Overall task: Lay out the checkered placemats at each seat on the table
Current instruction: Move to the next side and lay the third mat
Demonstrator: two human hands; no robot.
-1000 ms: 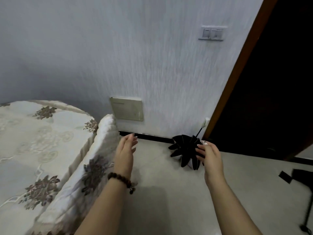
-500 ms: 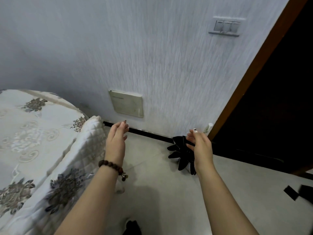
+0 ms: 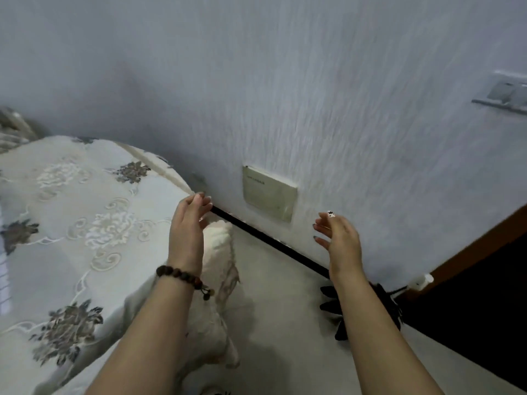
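**Empty hands at the table's edge, no placemat in reach**

Both hands are up in front of the person and hold nothing. The left hand (image 3: 186, 232) hovers over the table's (image 3: 85, 209) near rim, its fingers loosely gathered. The right hand (image 3: 336, 238) is well off the table towards the wall, its fingers relaxed and spread. The 2 palms face each other with a gap between them.

I see no checkered placemat plainly. A gridded strip (image 3: 3, 269) at the table's far left might be 1, but it is cut off by the frame. So I cannot tell which way a mat points or how its long axis runs.

My worry is the embroidered cloth. A white quilted fold (image 3: 219, 243) hangs off the table's rim right by the left wrist, and the bead bracelet (image 3: 182, 276) could snag it and drag the cloth askew. A black folded thing (image 3: 330, 306) lies on the floor beyond the table, under the right forearm. A step that way could catch it.
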